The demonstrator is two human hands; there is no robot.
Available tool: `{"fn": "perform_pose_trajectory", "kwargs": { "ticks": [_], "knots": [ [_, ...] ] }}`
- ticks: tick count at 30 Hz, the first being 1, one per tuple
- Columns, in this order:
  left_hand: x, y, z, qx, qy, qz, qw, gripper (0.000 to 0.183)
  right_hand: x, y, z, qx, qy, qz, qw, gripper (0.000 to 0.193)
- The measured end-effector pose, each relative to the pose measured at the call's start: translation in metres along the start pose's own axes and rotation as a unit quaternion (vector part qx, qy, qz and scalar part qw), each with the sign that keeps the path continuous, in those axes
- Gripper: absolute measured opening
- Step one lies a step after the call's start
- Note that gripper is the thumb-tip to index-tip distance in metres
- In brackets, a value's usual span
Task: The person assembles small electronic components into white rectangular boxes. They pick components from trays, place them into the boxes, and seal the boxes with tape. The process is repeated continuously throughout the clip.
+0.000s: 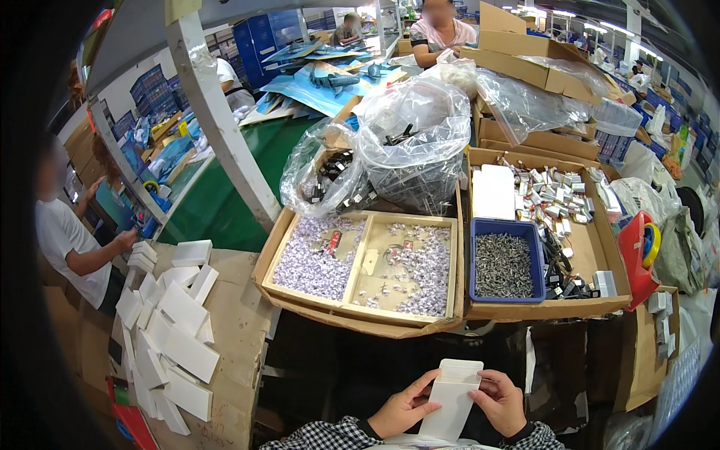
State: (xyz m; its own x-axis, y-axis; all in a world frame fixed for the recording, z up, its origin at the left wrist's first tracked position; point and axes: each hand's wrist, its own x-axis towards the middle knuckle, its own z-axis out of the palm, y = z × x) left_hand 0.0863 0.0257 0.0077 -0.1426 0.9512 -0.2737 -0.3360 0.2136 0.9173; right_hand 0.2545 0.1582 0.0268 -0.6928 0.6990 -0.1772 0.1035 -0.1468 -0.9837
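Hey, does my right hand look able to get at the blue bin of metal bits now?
Probably yes: the blue bin is open on top, with nothing over it. Your right hand is on the white box, though, and may need to let go first.

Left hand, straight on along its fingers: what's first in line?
The white box, already touching the left hand's fingers. Past it, the line seems to run near the right hand, but depth is unclear from this one view.

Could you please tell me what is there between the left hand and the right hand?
A white box: in the head view, the left hand and right hand hold it.
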Motion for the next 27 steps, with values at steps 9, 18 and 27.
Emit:
{"fn": "perform_pose_trajectory", "kwargs": {
  "ticks": [9,18,27],
  "knots": [
    [-0.001,0.005,0.004,0.188,0.069,0.058,0.978,0.034,0.005,-0.012,-0.013,-0.104,-0.071,-0.017,0.992,0.017],
    [0.011,-0.001,-0.002,0.108,0.042,0.106,0.988,0.021,0.015,-0.005,-0.014,0.135,-0.073,0.009,0.988,0.03],
    [0.016,0.005,0.001,-0.066,0.037,0.066,0.995,0.031,0.016,-0.014,-0.019,-0.008,-0.124,0.006,0.992,0.03]
  ]
}}
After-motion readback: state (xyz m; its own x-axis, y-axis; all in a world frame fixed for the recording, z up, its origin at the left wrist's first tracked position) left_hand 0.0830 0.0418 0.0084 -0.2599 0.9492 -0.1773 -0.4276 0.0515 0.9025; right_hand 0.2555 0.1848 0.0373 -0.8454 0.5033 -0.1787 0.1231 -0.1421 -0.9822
